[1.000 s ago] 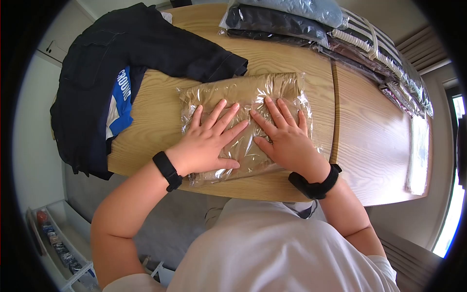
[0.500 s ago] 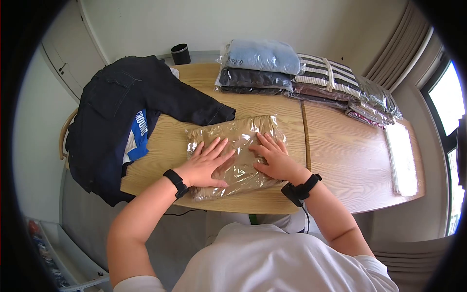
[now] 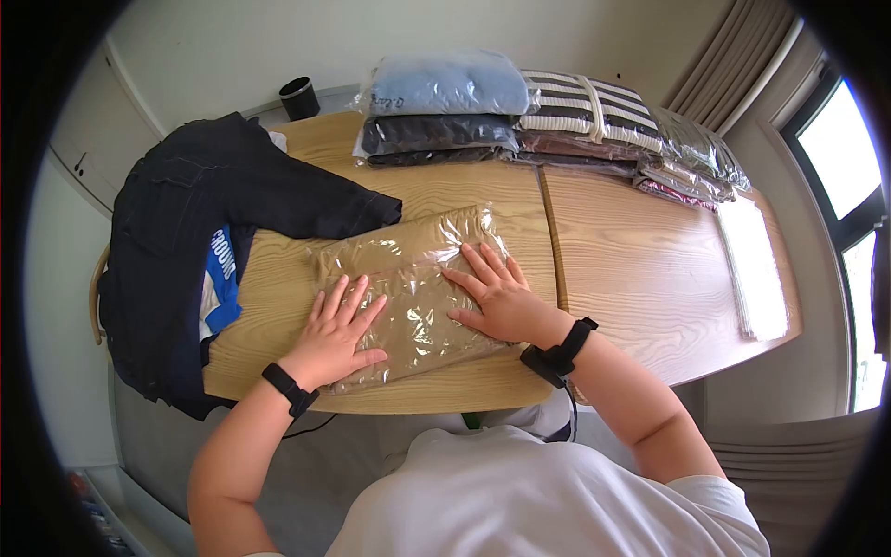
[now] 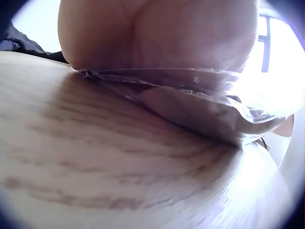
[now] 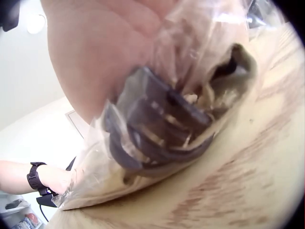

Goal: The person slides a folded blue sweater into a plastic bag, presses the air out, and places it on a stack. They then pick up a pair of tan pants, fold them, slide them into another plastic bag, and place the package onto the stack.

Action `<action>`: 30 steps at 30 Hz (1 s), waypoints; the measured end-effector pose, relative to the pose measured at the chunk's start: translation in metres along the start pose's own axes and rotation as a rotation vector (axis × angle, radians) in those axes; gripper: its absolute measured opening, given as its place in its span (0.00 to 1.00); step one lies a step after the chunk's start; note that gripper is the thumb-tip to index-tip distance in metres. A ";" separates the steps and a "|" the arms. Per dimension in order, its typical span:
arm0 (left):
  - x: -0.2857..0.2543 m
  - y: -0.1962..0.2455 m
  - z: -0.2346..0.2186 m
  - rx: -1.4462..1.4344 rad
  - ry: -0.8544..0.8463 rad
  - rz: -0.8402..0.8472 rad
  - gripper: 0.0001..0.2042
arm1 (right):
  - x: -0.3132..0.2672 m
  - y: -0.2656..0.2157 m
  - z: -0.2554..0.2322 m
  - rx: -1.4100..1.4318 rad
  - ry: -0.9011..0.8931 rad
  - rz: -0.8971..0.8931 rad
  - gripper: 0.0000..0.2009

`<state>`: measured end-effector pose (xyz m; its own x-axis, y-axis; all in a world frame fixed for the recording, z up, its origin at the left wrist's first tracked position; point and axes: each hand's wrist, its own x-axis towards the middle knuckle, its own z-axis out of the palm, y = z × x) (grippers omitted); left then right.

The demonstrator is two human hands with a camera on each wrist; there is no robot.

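Note:
A tan folded garment (image 3: 422, 311) lies flat on the wooden table in a shiny clear plastic bag. My left hand (image 3: 329, 334) rests on the bag's left side, fingers spread and pointing away. On its right side lies my right hand (image 3: 501, 302), fingers also extended. In the left wrist view the left palm (image 4: 157, 33) presses on the clear bag (image 4: 205, 107) near its edge. The right wrist view shows the right palm (image 5: 100, 52) against the crinkled plastic, with dark folded layers (image 5: 157, 129) showing under it.
A dark jacket (image 3: 167, 232) with a blue-and-white printed piece (image 3: 221, 278) hangs over the left side. Bagged clothes (image 3: 450, 84) are stacked at the back, including a striped one (image 3: 594, 111). Flat clear bags (image 3: 752, 278) lie near the table's right edge.
The head view has tilted up and turned right. My left hand has slid toward the bag's left edge, my right hand toward its right edge. Both stay flat on it.

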<state>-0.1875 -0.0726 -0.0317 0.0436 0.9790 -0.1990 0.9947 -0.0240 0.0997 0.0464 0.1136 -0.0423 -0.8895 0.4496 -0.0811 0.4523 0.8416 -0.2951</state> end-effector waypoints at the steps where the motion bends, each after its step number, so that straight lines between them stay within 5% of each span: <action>1: 0.001 -0.001 -0.002 0.006 -0.012 -0.015 0.40 | 0.000 0.000 0.001 0.002 -0.013 0.030 0.33; 15: -0.001 -0.012 -0.008 -0.118 -0.005 -0.027 0.36 | 0.003 0.020 -0.015 0.161 -0.106 -0.086 0.36; 17: -0.008 -0.028 -0.005 -0.471 0.098 0.085 0.37 | -0.010 0.026 -0.023 0.284 0.055 -0.012 0.34; 18: -0.019 -0.015 -0.016 -0.293 0.298 0.053 0.29 | -0.021 0.021 -0.032 0.073 0.207 -0.022 0.32; 19: -0.030 -0.009 -0.022 -0.278 0.301 0.039 0.29 | -0.038 0.013 -0.044 -0.137 0.364 -0.025 0.31; 22: -0.060 0.027 -0.024 -0.225 0.617 0.103 0.11 | -0.083 0.000 -0.060 0.000 0.363 -0.106 0.27; 24: -0.073 0.043 -0.004 -0.224 0.543 0.069 0.13 | -0.104 -0.006 -0.052 0.174 0.188 -0.113 0.25; 30: -0.074 0.049 0.026 -0.257 0.545 -0.038 0.18 | -0.109 -0.005 -0.022 0.144 0.284 -0.008 0.25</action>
<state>-0.1398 -0.1520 -0.0376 -0.1127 0.9426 0.3143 0.9373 -0.0041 0.3484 0.1424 0.0668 -0.0113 -0.8304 0.5256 0.1847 0.4136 0.8037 -0.4278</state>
